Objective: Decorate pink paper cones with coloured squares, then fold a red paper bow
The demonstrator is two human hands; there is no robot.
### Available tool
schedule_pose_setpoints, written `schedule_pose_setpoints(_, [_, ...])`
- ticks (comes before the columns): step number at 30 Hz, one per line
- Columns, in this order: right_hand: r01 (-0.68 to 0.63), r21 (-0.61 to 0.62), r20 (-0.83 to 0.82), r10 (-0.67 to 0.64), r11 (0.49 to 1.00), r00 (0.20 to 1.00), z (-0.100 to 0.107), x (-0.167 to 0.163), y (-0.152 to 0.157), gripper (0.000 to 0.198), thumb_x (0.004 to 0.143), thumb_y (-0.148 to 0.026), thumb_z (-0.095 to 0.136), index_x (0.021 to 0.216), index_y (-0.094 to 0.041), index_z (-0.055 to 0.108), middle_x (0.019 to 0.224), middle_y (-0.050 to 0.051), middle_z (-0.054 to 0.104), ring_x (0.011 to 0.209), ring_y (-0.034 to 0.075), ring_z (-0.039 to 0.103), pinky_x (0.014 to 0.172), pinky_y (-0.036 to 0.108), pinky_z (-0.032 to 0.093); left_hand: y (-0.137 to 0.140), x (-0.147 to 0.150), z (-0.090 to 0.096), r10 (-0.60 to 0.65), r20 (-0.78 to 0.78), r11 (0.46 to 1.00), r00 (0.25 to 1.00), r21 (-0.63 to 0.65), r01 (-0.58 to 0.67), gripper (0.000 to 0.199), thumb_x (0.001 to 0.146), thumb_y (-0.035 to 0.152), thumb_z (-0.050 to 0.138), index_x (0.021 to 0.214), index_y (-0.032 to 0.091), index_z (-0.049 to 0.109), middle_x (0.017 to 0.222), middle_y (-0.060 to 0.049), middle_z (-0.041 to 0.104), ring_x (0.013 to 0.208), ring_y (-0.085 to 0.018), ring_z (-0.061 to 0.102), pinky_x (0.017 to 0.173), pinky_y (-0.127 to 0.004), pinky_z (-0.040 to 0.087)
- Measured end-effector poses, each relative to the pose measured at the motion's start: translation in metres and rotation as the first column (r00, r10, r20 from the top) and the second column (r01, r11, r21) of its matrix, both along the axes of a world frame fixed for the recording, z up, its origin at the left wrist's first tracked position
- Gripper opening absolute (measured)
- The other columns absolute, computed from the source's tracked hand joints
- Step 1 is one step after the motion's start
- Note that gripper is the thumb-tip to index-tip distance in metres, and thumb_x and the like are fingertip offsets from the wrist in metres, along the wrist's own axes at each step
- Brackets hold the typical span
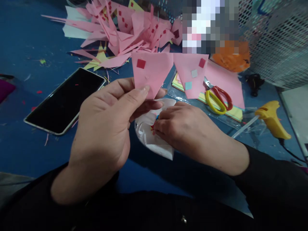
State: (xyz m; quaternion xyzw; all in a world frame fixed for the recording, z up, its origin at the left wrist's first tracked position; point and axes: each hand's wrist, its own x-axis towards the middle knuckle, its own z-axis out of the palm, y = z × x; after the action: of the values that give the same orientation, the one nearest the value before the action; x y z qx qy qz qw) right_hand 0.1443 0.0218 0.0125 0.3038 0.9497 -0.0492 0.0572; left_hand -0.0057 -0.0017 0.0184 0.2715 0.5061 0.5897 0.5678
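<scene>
My left hand [106, 122] pinches a folded pink paper piece [154, 72] between thumb and fingers. Two flaps of that paper stand side by side, with small red, grey and light blue squares on them. Below it lies a white tissue-like wrapper [154, 144] with small red, yellow and blue bits on it. My right hand [183, 126] reaches over the wrapper, its fingers curled together at these bits. Whatever its fingertips hold is hidden or too small to make out.
Pink paper cutouts [134, 32] are heaped at the back left. A phone [64, 101] lies on the left. Scissors [218, 98] rest on a stack of coloured paper [231, 80]. A yellow glue gun [271, 118] and a perforated basket [284, 41] stand on the right.
</scene>
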Motion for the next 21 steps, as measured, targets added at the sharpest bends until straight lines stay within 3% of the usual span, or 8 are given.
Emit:
schedule_pose_setpoints(5, [0.017,-0.006,0.001,-0.017,1.0,1.0,0.002,-0.006,0.0,0.028,0.091,-0.009,0.055,0.067,-0.017,0.066,0.069,0.005,0.067,0.065,0.017,0.055,0.068,0.034,0.033,-0.004,0.002,0.009,0.0,-0.05,1.0,0.999,-0.021,-0.001,0.026,0.091,0.012,0.063,0.066,0.019,0.067,0.081,-0.001,0.07,0.071,-0.013,0.069,0.081,-0.025,0.059])
schedule_pose_setpoints(11, [0.0,0.038,0.151,-0.006,0.999,0.988,0.002,-0.01,0.001,0.028,0.092,-0.01,0.051,0.071,-0.02,0.067,0.07,0.004,0.066,0.066,0.019,0.054,0.07,0.035,0.036,-0.003,0.001,0.001,0.025,0.011,1.0,1.0,0.002,-0.025,0.015,0.088,0.012,0.067,0.075,0.017,0.071,0.078,-0.001,0.073,0.07,-0.013,0.07,0.078,-0.027,0.061])
schedule_pose_setpoints(17, [-0.013,0.058,-0.032,0.015,0.998,0.999,-0.003,0.002,-0.001,0.017,0.088,-0.011,0.054,0.077,-0.019,0.065,0.076,0.004,0.068,0.068,0.019,0.058,0.068,0.035,0.036,-0.003,-0.002,-0.006,0.005,0.001,1.0,1.0,0.022,-0.005,0.008,0.083,0.02,0.074,0.076,0.022,0.071,0.078,0.001,0.075,0.082,-0.019,0.075,0.08,-0.029,0.061])
schedule_pose_setpoints(21, [0.176,-0.06,-0.233,-0.186,0.982,0.955,0.006,0.009,-0.004,0.012,0.085,-0.013,0.057,0.085,-0.018,0.068,0.077,0.003,0.07,0.068,0.017,0.06,0.065,0.03,0.037,-0.002,-0.003,-0.009,-0.015,0.015,0.998,1.0,0.06,0.014,0.008,0.083,0.019,0.075,0.076,0.023,0.071,0.082,0.0,0.076,0.083,-0.02,0.075,0.083,-0.033,0.062])
